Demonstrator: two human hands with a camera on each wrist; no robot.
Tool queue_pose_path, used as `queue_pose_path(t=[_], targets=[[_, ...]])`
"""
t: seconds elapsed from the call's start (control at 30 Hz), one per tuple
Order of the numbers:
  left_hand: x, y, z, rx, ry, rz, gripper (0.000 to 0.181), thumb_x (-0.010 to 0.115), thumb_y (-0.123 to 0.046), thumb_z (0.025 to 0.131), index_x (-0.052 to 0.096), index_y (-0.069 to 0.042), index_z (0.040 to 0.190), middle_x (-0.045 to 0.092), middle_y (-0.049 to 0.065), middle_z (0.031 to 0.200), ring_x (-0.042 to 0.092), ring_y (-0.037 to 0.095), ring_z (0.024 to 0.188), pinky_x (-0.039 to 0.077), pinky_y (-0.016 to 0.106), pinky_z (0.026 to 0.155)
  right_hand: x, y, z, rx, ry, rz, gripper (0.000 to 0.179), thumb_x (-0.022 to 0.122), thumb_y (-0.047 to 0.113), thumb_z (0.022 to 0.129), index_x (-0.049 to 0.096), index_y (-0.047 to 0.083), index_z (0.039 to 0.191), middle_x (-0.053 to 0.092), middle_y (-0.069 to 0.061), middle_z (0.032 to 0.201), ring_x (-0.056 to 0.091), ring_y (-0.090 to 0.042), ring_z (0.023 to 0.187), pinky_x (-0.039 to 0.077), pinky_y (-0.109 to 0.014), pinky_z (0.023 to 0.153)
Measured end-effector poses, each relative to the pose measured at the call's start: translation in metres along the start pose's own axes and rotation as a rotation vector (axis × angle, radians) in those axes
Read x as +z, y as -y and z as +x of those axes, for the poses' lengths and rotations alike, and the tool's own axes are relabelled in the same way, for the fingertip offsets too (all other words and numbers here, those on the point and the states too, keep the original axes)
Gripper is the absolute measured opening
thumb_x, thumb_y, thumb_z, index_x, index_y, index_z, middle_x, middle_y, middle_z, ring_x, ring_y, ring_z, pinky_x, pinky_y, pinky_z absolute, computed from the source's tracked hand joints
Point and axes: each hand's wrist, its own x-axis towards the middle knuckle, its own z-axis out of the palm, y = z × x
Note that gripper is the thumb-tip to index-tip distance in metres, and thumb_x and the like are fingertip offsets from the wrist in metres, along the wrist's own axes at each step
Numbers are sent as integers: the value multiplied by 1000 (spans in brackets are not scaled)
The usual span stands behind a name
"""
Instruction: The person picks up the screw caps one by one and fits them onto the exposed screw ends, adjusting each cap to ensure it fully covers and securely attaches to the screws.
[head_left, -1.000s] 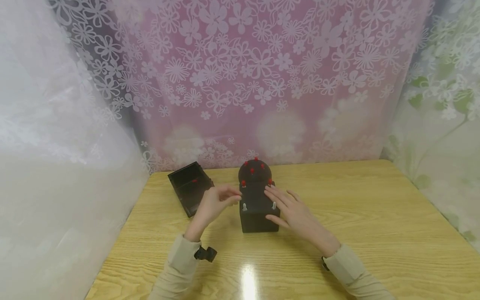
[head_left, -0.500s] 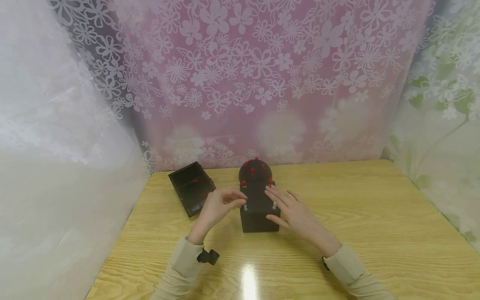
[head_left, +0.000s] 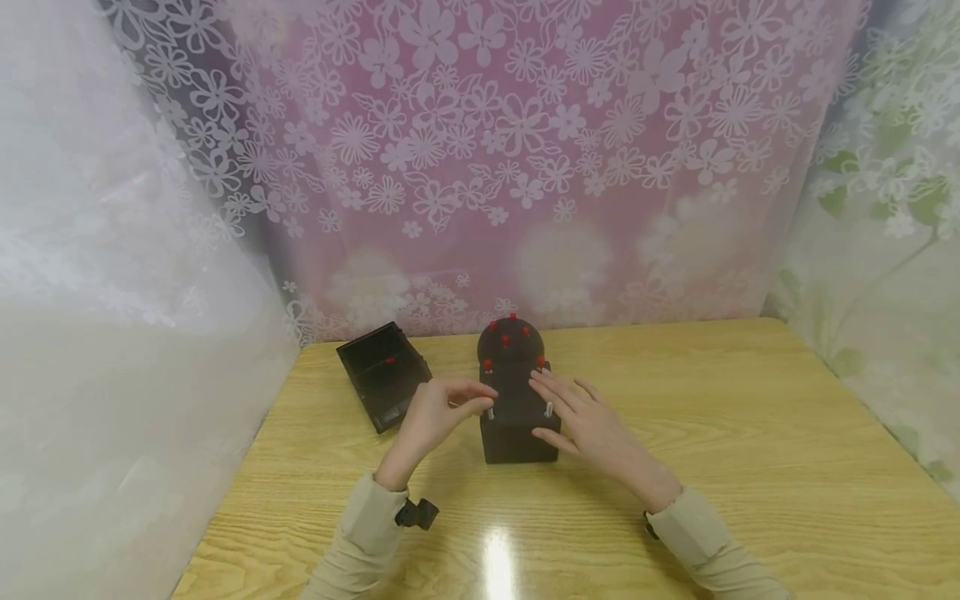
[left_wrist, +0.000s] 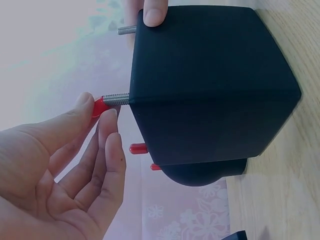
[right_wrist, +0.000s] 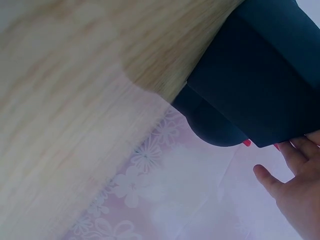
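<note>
A black block [head_left: 517, 442] stands on the table, with a round black part [head_left: 510, 350] behind it. My left hand [head_left: 438, 408] is at the block's near left stud. In the left wrist view its thumb and fingers pinch a red cap [left_wrist: 99, 107] at the tip of that threaded metal stud [left_wrist: 117, 99]. A second stud [head_left: 548, 409], bare metal, sticks up at the near right. My right hand [head_left: 592, 425] rests on the block's right side with fingers extended. Several other red caps, such as one red cap [head_left: 487, 365] at the far left corner, top the block and round part.
An open black case [head_left: 375, 367] lies left of the block, close by my left hand, with a small red piece [head_left: 390, 360] in it. The wooden table [head_left: 750, 433] ends at a flowered pink curtain [head_left: 525, 167] behind.
My left hand has moved right from beside the block to its near left stud, and holds nearly still over the last half second. My right hand stays in place.
</note>
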Motion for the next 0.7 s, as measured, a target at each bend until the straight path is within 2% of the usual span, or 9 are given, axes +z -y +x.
queue_pose_path(t=[0.53,0.7], targets=[[1,-6,-3,23,-21,53,16,76,-21,92,81,-22,107,78,-7,99,74,11,85,61,32,78,-3,3,2,-19,18,-35,76,34,58,106,46,-4,148,46,-18,154,46,-33,141,41,-57,112],[1,-9,-4,50,-24,75,16,75,-19,92,81,-19,107,78,-4,98,75,15,85,61,32,77,-3,3,2,-14,26,-42,76,33,58,106,46,-5,148,46,-18,154,46,-33,140,41,-56,112]])
